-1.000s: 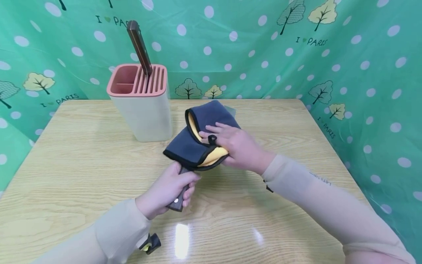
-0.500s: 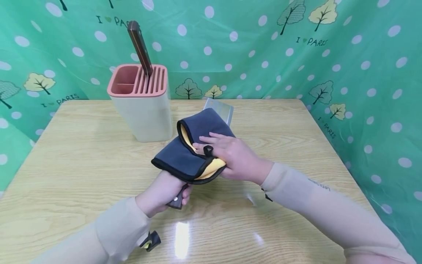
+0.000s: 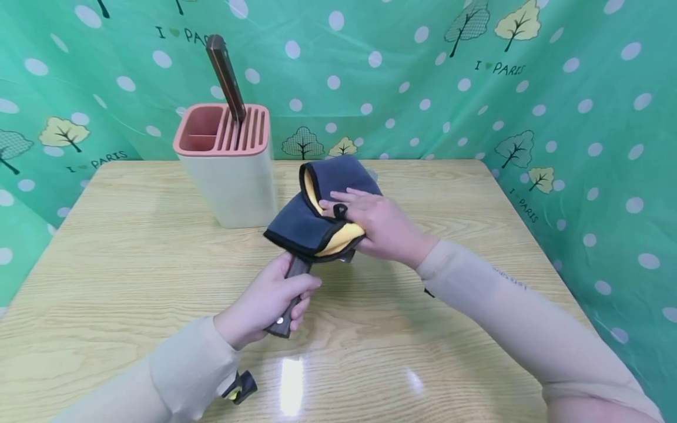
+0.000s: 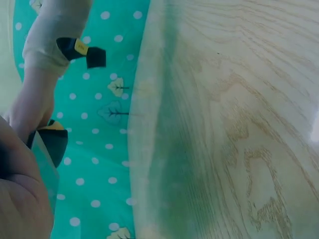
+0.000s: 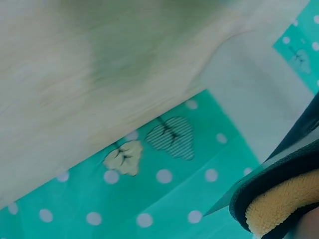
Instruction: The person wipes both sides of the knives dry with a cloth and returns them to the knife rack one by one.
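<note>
Firmly gripped, a dark-handled knife [image 3: 300,267] hangs over the middle of the tabletop [image 3: 433,341], its blade [image 5: 233,193] aimed toward the far edge and mostly covered by a folded navy-and-yellow cloth [image 3: 298,220]; the left hand [image 3: 272,294] curls round the handle [image 3: 282,322], while the right hand [image 3: 374,218] lies across the cloth, fingers [image 3: 350,197] outstretched, thumb hidden, so whether it pinches cannot be told. Should the cloth slip or bunch, the fingers could meet the hidden cutting edge. Left of centre near the far edge stands a knife block [image 3: 240,191] holding a second knife [image 3: 225,77], with a green polka-dot curtain [image 3: 455,126] beyond
</note>
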The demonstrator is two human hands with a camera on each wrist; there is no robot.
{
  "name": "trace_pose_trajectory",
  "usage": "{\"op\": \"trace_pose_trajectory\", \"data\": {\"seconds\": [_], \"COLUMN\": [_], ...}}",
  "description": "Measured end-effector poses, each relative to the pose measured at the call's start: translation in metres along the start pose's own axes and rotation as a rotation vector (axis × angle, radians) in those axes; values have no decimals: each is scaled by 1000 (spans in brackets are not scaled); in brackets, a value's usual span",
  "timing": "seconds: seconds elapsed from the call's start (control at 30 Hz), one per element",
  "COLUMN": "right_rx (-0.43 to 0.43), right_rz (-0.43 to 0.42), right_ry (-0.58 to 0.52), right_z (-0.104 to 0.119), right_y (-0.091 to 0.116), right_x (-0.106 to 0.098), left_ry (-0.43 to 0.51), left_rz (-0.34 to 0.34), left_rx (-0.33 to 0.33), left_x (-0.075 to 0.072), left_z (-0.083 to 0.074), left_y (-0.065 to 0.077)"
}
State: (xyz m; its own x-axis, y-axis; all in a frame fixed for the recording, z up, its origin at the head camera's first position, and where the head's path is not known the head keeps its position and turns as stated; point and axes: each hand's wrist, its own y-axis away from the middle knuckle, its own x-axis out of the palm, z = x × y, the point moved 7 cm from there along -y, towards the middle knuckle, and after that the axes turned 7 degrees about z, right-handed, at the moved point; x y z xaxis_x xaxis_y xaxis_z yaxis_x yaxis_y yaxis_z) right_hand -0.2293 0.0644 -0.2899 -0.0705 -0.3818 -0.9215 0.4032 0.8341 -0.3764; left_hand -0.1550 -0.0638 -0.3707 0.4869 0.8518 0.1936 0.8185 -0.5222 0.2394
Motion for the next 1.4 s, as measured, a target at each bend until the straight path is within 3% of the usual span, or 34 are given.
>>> {"op": "trace_pose_trajectory", "data": {"seconds": [0.17, 0.43, 0.6, 1.07, 1.23, 1.4], "right_rx": [104, 307, 349, 438, 509, 630], "right_rz": [30, 152, 184, 123, 108, 79], "right_ry": [39, 46, 30, -28, -67, -225], "right_z": [-24, -55, -65, -80, -87, -97], "right_y": [-1, -1, -3, -3, -2, 4], "right_x": [0, 0, 0, -4, -6, -3], "left_ry": [-27, -20, -11, -4, 4, 1], "left_rz": [23, 41, 42, 61, 62, 50], "left_rx": [-9, -17, -19, -4, -8, -18], "left_x": [3, 6, 7, 9, 9, 8], "left_z": [-1, 1, 1, 1, 3, 7], "left_y": [3, 5, 6, 8, 8, 8]}}
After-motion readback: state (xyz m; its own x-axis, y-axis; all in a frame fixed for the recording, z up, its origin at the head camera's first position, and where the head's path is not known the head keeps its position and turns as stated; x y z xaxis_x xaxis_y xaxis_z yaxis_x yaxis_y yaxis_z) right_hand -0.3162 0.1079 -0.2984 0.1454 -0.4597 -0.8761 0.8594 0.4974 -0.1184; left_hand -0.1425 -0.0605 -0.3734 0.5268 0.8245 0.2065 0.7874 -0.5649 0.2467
